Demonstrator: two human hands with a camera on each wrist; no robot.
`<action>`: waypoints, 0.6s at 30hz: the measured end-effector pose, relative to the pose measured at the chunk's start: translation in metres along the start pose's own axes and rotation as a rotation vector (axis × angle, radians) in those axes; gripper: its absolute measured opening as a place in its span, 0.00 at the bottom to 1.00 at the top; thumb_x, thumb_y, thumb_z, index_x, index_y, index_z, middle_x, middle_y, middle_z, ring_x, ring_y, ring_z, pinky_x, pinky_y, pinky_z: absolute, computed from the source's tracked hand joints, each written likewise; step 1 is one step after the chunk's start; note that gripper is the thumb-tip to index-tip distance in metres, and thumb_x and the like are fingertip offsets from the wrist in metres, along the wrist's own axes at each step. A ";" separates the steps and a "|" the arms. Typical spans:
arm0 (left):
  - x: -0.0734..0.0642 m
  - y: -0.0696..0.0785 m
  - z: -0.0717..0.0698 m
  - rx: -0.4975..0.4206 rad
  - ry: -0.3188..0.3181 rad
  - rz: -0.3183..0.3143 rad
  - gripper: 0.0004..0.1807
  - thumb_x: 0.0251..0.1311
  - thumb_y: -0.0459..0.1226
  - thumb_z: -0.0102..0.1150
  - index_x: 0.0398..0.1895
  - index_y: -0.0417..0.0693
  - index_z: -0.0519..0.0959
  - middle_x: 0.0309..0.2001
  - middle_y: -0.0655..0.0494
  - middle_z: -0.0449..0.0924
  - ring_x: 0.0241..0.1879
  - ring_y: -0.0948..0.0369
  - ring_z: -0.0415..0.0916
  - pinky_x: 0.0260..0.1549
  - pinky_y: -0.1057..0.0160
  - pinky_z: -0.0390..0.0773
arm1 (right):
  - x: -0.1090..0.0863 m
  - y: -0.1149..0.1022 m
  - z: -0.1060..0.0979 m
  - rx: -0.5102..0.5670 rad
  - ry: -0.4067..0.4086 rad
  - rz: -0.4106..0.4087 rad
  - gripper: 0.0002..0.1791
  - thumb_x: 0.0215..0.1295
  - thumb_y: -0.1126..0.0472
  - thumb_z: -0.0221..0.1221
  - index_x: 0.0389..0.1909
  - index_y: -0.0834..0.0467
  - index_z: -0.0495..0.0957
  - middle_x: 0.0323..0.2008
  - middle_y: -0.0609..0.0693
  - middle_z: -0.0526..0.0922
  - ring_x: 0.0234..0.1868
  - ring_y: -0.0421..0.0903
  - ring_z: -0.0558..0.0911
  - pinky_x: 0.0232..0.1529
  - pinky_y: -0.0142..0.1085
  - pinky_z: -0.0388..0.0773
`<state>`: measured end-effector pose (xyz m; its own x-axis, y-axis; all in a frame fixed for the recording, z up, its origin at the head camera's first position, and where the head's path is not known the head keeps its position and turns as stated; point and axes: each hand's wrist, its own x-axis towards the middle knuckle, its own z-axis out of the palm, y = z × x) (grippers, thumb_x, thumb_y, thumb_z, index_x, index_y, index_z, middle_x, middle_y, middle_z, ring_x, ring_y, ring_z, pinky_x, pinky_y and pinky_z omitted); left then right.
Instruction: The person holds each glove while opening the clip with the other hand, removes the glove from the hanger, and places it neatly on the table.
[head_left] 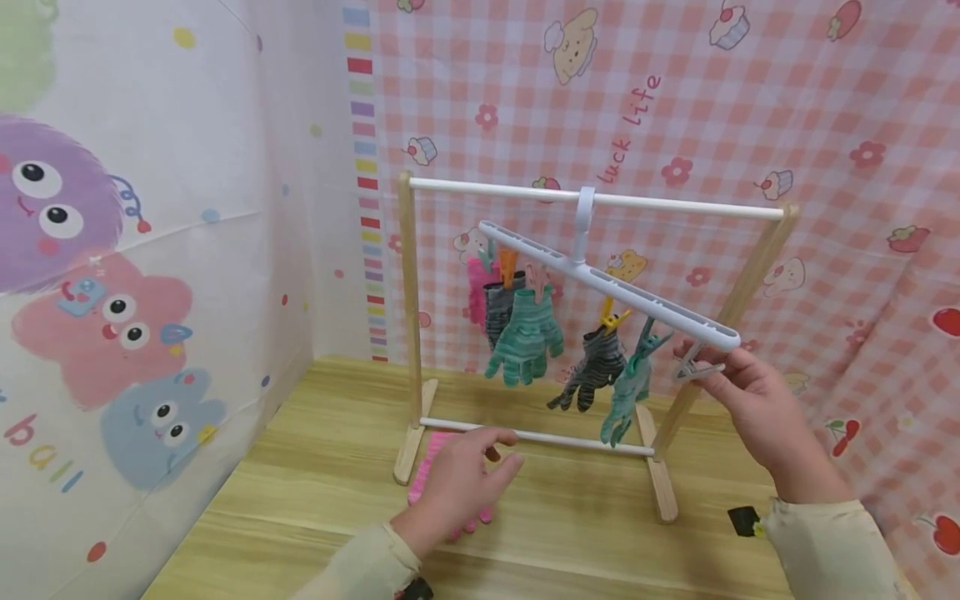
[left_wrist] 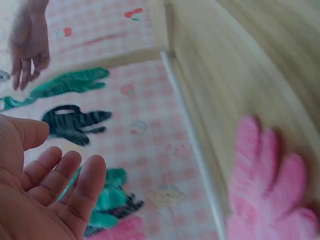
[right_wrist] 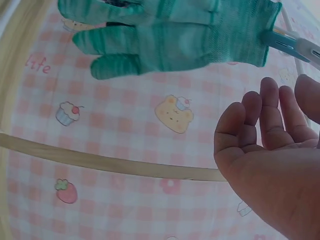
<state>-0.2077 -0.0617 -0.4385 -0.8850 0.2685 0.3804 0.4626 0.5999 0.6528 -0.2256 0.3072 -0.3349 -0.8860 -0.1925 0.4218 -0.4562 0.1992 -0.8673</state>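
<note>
A light grey-blue clip hanger (head_left: 645, 296) hangs aslant from the rack's top bar. Clipped along it are a pink glove (head_left: 477, 292), a dark striped glove (head_left: 498, 312), a green glove (head_left: 527, 333), another dark striped glove (head_left: 597, 367) and another green glove (head_left: 628, 396). At its near right end my right hand (head_left: 757, 408) has thumb and fingertips around an empty grey clip (head_left: 699, 362); its fingers (right_wrist: 270, 110) look relaxed and spread from the thumb. Over a pink glove (left_wrist: 267, 185) lying on the table, my left hand (head_left: 468, 479) hovers with loosely bent fingers, holding nothing.
The wooden rack (head_left: 411, 300) stands on the wood-grain table (head_left: 300, 500), with a white lower bar (head_left: 540, 436) near the tabletop. Behind it hangs a pink checked cloth (head_left: 480, 75). A cartoon-printed white cloth (head_left: 247, 275) closes off the left side.
</note>
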 end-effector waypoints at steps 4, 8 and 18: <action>0.007 0.015 0.002 -0.023 -0.002 0.080 0.14 0.74 0.46 0.65 0.56 0.53 0.87 0.49 0.57 0.91 0.34 0.67 0.82 0.33 0.70 0.77 | 0.011 -0.010 -0.006 -0.148 0.026 0.071 0.21 0.84 0.55 0.54 0.69 0.61 0.78 0.56 0.29 0.87 0.62 0.24 0.79 0.55 0.16 0.72; 0.013 0.030 0.006 -0.051 0.012 0.133 0.14 0.74 0.46 0.64 0.56 0.53 0.87 0.51 0.55 0.91 0.39 0.63 0.85 0.37 0.69 0.79 | 0.023 -0.018 -0.011 -0.290 0.051 0.147 0.22 0.84 0.50 0.55 0.69 0.55 0.77 0.54 0.27 0.86 0.61 0.24 0.77 0.54 0.17 0.72; 0.025 0.060 0.021 -0.126 -0.012 0.211 0.17 0.76 0.47 0.63 0.61 0.53 0.85 0.57 0.58 0.90 0.48 0.63 0.87 0.42 0.73 0.81 | 0.045 -0.030 -0.017 -0.264 -0.003 0.199 0.22 0.82 0.62 0.56 0.72 0.48 0.75 0.46 0.31 0.87 0.49 0.36 0.85 0.50 0.26 0.78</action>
<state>-0.2032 -0.0033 -0.4037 -0.7685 0.3867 0.5097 0.6393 0.4312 0.6367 -0.2536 0.3086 -0.2855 -0.9600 -0.1273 0.2494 -0.2798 0.4752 -0.8342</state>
